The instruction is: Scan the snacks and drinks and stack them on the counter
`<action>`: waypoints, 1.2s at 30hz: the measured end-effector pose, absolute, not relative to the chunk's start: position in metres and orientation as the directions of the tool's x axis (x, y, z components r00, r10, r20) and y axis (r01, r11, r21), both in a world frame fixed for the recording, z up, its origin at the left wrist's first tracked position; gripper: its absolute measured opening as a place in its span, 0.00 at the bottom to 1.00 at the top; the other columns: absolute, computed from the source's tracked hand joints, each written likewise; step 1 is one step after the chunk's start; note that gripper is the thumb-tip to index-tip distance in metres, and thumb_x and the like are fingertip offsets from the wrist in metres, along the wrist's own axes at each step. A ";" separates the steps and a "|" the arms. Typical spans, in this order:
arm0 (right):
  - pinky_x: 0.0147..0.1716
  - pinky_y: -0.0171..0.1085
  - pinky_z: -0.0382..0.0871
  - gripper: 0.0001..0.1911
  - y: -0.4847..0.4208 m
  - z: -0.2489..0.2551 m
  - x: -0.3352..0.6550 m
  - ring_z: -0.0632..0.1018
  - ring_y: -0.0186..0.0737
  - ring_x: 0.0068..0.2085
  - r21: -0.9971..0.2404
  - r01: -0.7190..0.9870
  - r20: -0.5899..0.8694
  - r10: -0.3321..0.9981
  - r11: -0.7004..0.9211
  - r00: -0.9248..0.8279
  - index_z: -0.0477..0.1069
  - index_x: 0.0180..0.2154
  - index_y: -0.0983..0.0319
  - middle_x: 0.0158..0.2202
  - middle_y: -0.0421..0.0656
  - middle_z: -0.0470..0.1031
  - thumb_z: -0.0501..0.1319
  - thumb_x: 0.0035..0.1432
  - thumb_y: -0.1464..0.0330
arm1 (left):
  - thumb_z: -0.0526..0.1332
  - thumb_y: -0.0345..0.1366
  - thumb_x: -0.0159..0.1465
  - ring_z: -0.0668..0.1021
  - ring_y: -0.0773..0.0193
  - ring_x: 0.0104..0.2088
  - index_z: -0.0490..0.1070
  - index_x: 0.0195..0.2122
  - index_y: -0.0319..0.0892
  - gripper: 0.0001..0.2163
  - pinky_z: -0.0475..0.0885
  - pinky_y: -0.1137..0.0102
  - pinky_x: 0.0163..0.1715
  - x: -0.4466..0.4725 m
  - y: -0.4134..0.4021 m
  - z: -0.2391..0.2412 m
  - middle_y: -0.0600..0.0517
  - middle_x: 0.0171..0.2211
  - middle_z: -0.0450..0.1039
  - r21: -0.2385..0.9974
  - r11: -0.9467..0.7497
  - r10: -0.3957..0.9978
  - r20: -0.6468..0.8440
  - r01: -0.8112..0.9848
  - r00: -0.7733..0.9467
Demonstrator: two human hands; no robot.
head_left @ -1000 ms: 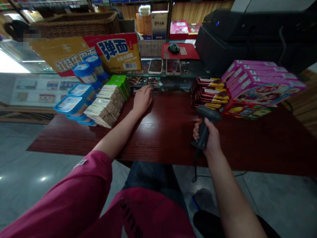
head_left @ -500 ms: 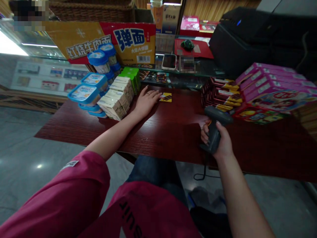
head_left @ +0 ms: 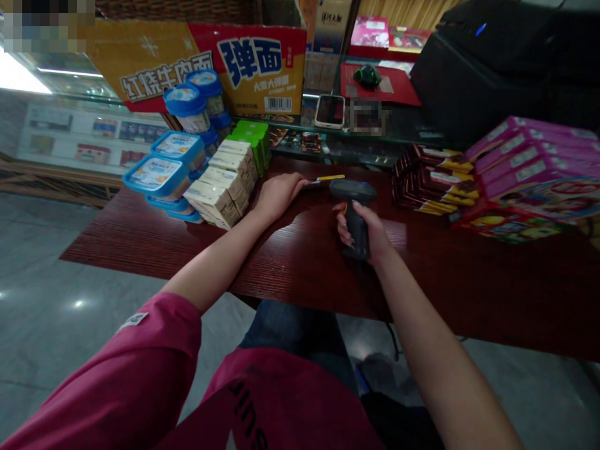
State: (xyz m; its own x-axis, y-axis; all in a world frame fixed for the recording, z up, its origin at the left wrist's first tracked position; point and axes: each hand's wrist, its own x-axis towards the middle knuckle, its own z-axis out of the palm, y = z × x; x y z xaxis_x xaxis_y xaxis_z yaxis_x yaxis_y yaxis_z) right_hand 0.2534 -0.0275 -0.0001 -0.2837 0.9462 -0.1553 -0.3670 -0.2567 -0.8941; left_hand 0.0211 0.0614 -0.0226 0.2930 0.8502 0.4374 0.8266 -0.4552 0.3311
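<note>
My right hand [head_left: 370, 231] is wrapped round the grip of a dark grey barcode scanner [head_left: 351, 189], held over the brown table. The scanner's head points left, towards a small chocolate bar pack [head_left: 331, 179]. My left hand [head_left: 281, 194] pinches that pack at its left end. The pack is tilted up, so mostly its thin yellow edge shows. Left of my left hand stand cream-coloured small boxes [head_left: 220, 187] and green boxes [head_left: 253, 140]. Behind my right hand lie stacked chocolate packs in dark red and yellow wrappers [head_left: 434, 181].
Blue-lidded tubs [head_left: 157, 175] are stacked at the left of the table [head_left: 290, 269]. A noodle carton [head_left: 257, 75] stands behind them. Pink boxes [head_left: 529, 162] are piled at right. On the glass counter are a phone [head_left: 330, 111] and a mouse [head_left: 367, 76]. The scanner's cable hangs down.
My right hand has brought the scanner left, close to the chocolate bar pack. My left hand has gripped the pack, which lay flat on the table, and tilted it up.
</note>
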 end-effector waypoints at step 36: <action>0.11 0.28 0.58 0.20 -0.064 -0.015 0.315 0.65 0.29 0.18 -0.860 -0.481 -0.117 0.983 -0.172 -0.141 0.74 0.38 0.63 0.24 0.36 0.69 0.68 0.55 0.53 | 0.53 0.56 0.71 0.71 0.70 0.20 0.64 0.36 0.45 0.19 0.64 0.76 0.18 0.028 0.054 -0.022 0.57 0.26 0.68 0.964 -0.199 0.960 0.228 0.174 -0.165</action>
